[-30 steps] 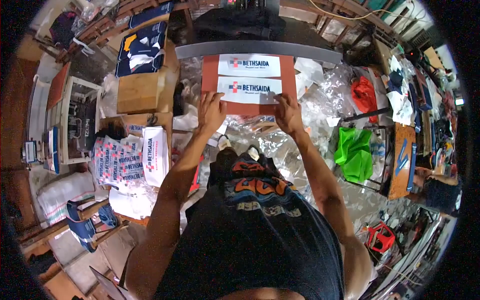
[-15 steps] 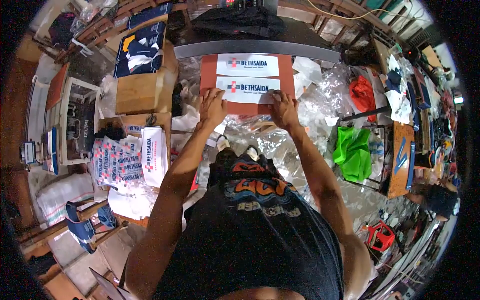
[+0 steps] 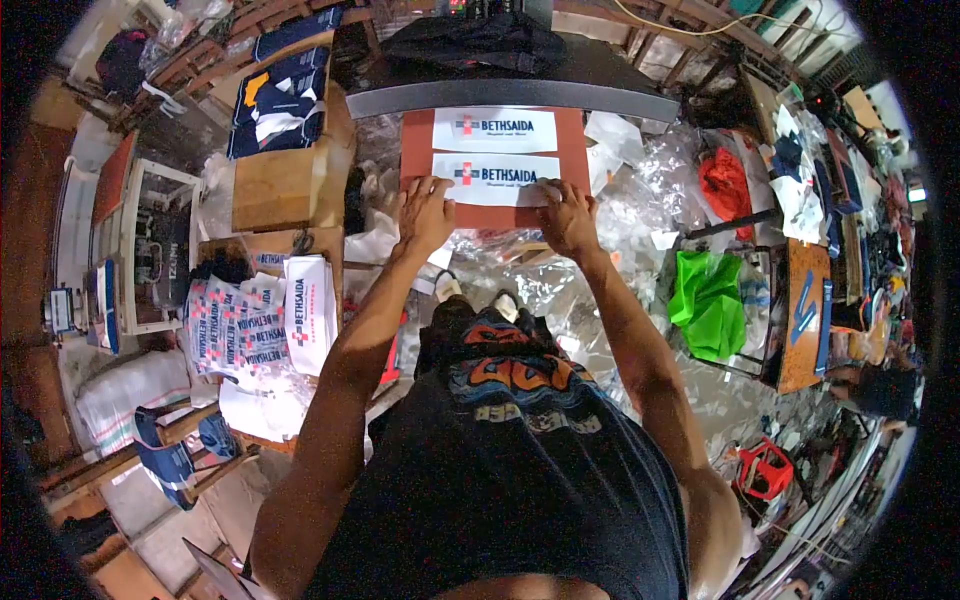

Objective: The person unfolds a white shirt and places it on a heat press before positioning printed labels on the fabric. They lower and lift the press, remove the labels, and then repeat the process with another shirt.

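Near white printed strip [image 3: 497, 180] being pressed flat on red board [image 3: 575, 150], long side running left to right. Left hand [image 3: 425, 212] being laid open on left end, right hand [image 3: 566, 215] open on right end, both equally near. Second strip [image 3: 495, 128] lying just beyond.

Dark sleeveless shirt [image 3: 520, 480], orange graphic

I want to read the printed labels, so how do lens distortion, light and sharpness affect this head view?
Head view: strong fisheye bending with black corners; the centre is sharp, so the near label under the left hand and right hand reads clearly; light is even there, and the clutter at the rim looks squeezed.
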